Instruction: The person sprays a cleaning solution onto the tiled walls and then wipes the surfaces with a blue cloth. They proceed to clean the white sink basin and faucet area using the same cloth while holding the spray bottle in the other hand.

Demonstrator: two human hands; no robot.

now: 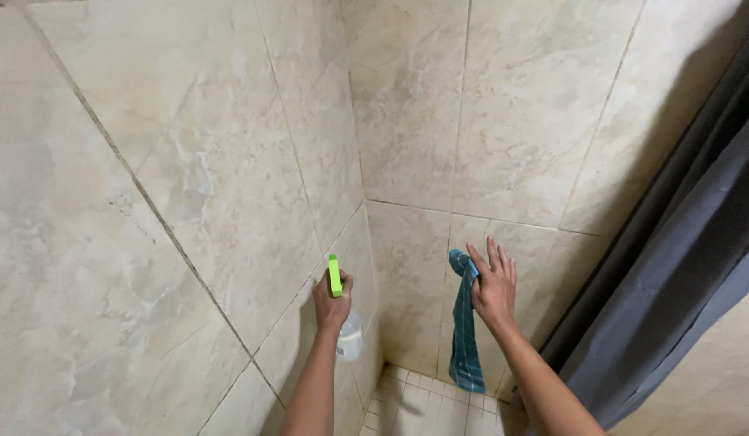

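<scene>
The left hand (331,305) is gripping a clear plastic spray bottle with a bright green trigger head (335,276), fingers wrapped fully around its neck, so the green head is sticking up above the knuckles and the pale body is hanging below the wrist. The bottle is sitting close to the left beige marble-look tiled wall (172,210), near the corner where that wall is meeting the back wall (503,113); whether it is touching the tiles cannot be told.

The right hand (494,287) is pressing flat against the back wall with fingers spread and pointing up, pinning a teal woven cloth (465,331) under its thumb side. The cloth is bunching at the top beside the index finger and hanging straight down along the tiles, its lower end reaching almost to the floor of small pale square tiles (423,408).

A dark grey shower curtain (697,266) is hanging along the right edge, just beside the right forearm.
</scene>
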